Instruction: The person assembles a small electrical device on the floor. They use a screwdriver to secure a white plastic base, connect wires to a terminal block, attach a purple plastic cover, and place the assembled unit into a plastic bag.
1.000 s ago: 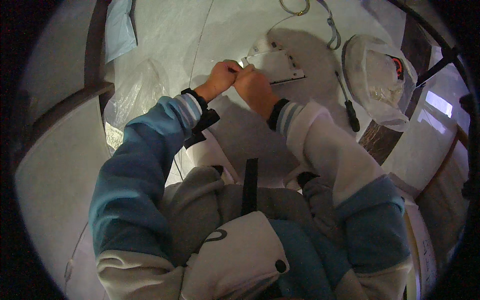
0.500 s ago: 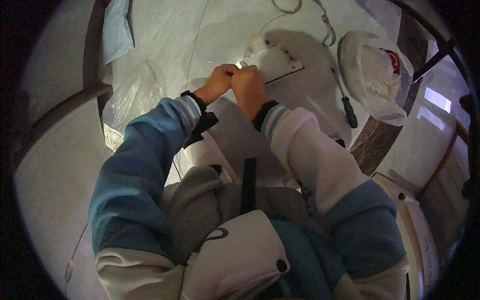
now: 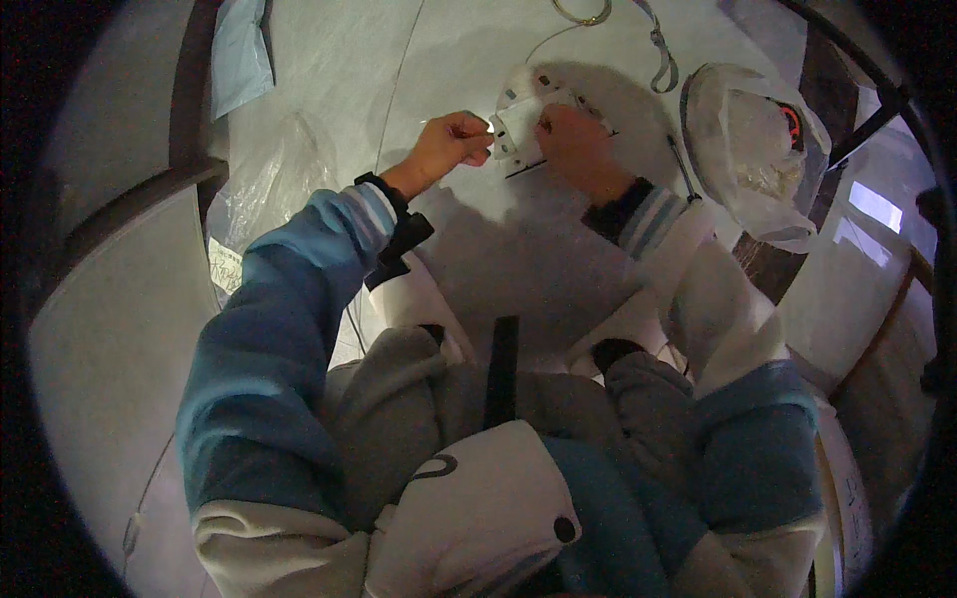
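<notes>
At the far side of the pale counter, both of the person's hands meet over a small white part that glares under bright light. The left hand is closed, its fingertips pinched at the left edge of the white part, with a dark band at the wrist. The right hand is curled shut on the right side of the same part, so the piece is held between the two hands just above a flat white plate lying on the counter; whether the part touches the plate cannot be told. Beyond the hands a thin cable loops near the top edge. To the right of the right wrist a dark-handled tool lies on the counter, and just beyond it sits a crumpled clear plastic bag holding something with a red spot. To the left of the left forearm lies another crinkled clear bag, and a light blue sheet lies further up in the corner. Blue and white sleeves fill the lower part of the view.
</notes>
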A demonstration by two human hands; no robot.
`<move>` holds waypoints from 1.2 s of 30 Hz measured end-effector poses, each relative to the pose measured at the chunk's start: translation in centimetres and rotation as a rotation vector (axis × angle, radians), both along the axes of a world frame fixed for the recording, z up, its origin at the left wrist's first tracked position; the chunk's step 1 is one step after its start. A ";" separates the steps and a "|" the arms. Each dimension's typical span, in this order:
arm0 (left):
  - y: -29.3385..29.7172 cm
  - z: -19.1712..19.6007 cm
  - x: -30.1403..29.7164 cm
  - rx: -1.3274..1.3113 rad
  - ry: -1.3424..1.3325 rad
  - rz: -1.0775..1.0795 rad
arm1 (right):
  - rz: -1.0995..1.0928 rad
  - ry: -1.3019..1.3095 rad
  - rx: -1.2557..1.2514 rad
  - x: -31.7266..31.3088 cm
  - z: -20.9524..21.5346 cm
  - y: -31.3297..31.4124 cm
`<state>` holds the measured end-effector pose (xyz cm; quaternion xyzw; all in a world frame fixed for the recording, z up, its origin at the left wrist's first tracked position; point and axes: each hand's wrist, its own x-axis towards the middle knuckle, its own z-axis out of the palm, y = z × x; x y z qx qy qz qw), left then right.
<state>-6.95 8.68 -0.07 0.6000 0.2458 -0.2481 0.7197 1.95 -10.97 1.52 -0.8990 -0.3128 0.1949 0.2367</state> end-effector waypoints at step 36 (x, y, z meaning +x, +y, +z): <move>-1.5 -0.5 1.1 0.340 -0.262 -0.125 | -0.051 0.162 0.384 -0.3 -2.4 2.2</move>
